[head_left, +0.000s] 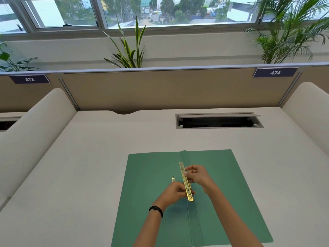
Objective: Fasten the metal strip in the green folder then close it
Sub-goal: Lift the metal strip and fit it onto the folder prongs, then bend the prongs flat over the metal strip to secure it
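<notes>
Two bare forearms come into the picture from the bottom edge. No sleeves are visible on them; the arms are uncovered up to the edge of the frame. The left hand (173,192) has a black band (156,210) around the wrist. It looks like a thin bracelet or a cord, with a small thicker part on the outer side. The right hand (197,177) has nothing on the wrist. No rings are seen on the fingers that show, and no gloves are worn.
</notes>
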Demonstrator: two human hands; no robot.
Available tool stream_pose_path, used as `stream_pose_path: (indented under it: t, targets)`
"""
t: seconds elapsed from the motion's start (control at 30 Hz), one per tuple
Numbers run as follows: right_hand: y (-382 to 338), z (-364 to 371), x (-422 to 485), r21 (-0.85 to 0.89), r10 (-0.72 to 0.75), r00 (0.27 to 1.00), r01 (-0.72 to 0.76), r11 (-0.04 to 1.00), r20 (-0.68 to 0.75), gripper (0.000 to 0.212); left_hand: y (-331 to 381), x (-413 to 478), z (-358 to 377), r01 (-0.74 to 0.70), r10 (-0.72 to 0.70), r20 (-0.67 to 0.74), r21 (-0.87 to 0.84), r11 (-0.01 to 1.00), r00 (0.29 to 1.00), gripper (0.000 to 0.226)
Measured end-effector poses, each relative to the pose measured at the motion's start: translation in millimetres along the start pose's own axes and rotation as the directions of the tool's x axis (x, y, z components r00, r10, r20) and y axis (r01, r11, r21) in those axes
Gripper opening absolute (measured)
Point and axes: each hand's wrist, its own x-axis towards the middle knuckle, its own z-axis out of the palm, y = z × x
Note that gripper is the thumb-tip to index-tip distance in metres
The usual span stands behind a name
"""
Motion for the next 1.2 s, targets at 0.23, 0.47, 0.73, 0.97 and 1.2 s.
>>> stream_pose_path:
  t: [0.23, 0.47, 0.73, 0.97, 1.2]
  targets:
    - [1, 0, -2, -0.010, 0.010, 1.000, -0.010, 1.000, -0.002, 0.011, -9, 1, 0, -0.044, 0.044, 0.005, -0.001, 0.999, 0.999, 0.018]
    - [6, -1, 1, 0.000, 0.026, 1.000, -0.026, 1.000, -0.009, 0.012, -18, 3, -14, 0.071, -0.079, 0.060, 0.125, 0.990, 0.995, 0.015]
    - [11, 0, 6, -0.036, 0.067, 0.997, -0.068, 0.997, -0.035, 0.013, -29, 7, -27, 0.112, -0.106, -0.099, 0.056, 0.992, 0.989, 0.031]
    - [19, 0, 12, -0.122, 0.091, 0.995, -0.094, 0.988, -0.030, 0.015, -31, 16, -17, 0.155, -0.142, -0.102, 0.124, 0.980, 0.985, 0.029]
    - [28, -5, 19, -0.234, 0.093, 0.994, -0.105, 0.967, -0.063, 0.017, -20, 26, -8, 0.176, -0.153, -0.098, 0.302, 0.937, 0.983, 0.031]
